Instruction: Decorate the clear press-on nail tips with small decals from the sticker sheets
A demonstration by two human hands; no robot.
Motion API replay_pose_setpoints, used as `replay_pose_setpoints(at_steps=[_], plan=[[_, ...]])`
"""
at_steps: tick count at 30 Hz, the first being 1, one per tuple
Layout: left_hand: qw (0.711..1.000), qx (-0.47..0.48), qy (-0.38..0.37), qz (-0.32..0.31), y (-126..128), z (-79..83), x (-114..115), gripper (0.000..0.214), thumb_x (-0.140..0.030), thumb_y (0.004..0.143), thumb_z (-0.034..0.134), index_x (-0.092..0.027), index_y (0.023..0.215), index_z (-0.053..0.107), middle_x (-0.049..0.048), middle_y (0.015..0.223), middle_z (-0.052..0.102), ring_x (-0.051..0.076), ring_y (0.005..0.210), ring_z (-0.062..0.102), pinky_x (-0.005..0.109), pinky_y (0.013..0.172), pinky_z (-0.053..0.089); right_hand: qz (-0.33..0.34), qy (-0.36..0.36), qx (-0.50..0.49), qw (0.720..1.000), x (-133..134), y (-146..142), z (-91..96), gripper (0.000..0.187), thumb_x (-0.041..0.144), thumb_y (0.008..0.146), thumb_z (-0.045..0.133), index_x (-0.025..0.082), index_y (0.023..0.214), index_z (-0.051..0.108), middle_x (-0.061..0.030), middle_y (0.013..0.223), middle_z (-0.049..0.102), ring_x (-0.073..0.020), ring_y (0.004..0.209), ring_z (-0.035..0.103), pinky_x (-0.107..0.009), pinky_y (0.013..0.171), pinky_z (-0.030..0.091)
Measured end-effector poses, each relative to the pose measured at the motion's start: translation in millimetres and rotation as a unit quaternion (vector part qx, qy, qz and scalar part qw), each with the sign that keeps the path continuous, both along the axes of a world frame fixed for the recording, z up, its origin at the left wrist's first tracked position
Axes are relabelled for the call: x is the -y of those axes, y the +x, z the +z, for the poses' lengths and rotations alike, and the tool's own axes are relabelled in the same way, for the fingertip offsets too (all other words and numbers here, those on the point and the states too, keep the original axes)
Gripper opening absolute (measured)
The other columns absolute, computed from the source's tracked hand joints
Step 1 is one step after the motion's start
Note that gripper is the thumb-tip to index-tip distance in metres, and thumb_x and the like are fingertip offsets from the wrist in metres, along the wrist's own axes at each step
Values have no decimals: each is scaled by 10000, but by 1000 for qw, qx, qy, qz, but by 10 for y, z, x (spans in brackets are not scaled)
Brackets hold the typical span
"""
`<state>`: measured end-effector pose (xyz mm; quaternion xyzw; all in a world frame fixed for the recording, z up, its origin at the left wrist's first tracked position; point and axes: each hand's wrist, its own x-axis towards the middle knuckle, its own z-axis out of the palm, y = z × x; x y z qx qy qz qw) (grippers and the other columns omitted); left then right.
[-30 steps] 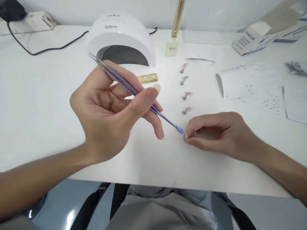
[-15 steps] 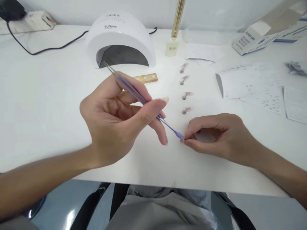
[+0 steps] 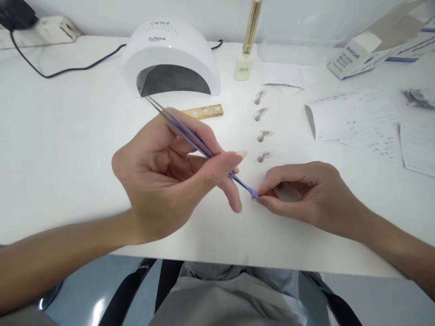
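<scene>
My left hand [image 3: 159,185] is closed around purple tweezers [image 3: 192,136] in a pen-like grip. Their bare metal points stick up to the left, and the broad purple end points down to the right. That purple end meets the fingertips of my right hand [image 3: 311,194], which pinches a tiny piece mostly hidden by the fingers and the tweezers. Just above my right hand, several small clear-pink pieces, each with a round silvery part, stand in a column; the lowest piece [image 3: 263,156] is closest to my fingers.
A white nail lamp [image 3: 170,50] stands at the back, with a yellowish strip with white dots [image 3: 205,111] before it. Right of the lamp is a gold-capped bottle [image 3: 243,68]. Papers [image 3: 340,120] and an alcohol pads box [image 3: 353,52] lie at the right.
The tweezers and my left hand have shifted slightly down. The purple end now presses closer to the right fingertips, covering the clear piece that showed there, and the tweezer arms have come together.
</scene>
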<state>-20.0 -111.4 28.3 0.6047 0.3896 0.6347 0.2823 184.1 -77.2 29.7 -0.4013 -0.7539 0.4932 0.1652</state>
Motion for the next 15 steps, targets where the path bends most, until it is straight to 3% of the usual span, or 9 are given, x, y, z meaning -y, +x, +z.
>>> replay_pose_setpoints(at_steps=[9, 12, 15], plan=[[999, 25, 12, 30, -28, 56, -42, 74, -134, 782, 677, -190, 760, 635, 4, 669, 653, 159, 490, 654, 269, 293, 491, 1, 26, 13, 1000, -16, -27, 35, 20, 224, 745, 674, 217, 732, 689, 14, 699, 677, -113, 604, 580, -235, 548, 444], [998, 1, 16, 54, -42, 41, -26, 83, -174, 776, 693, -243, 765, 647, -11, 705, 661, 154, 540, 665, 285, 324, 505, -1, 15, 11, 1000, -2, -24, 23, 38, 225, 744, 674, 209, 709, 673, 14, 662, 658, -109, 575, 566, -235, 520, 435], [1000, 3, 9, 29, -47, 2, -3, 111, -194, 776, 696, -288, 813, 648, -28, 724, 661, 155, 526, 660, 305, 328, 501, -10, 12, 3, 1000, 14, -15, 8, 62, 229, 749, 667, 203, 694, 658, 15, 628, 633, -105, 544, 547, -236, 495, 421]])
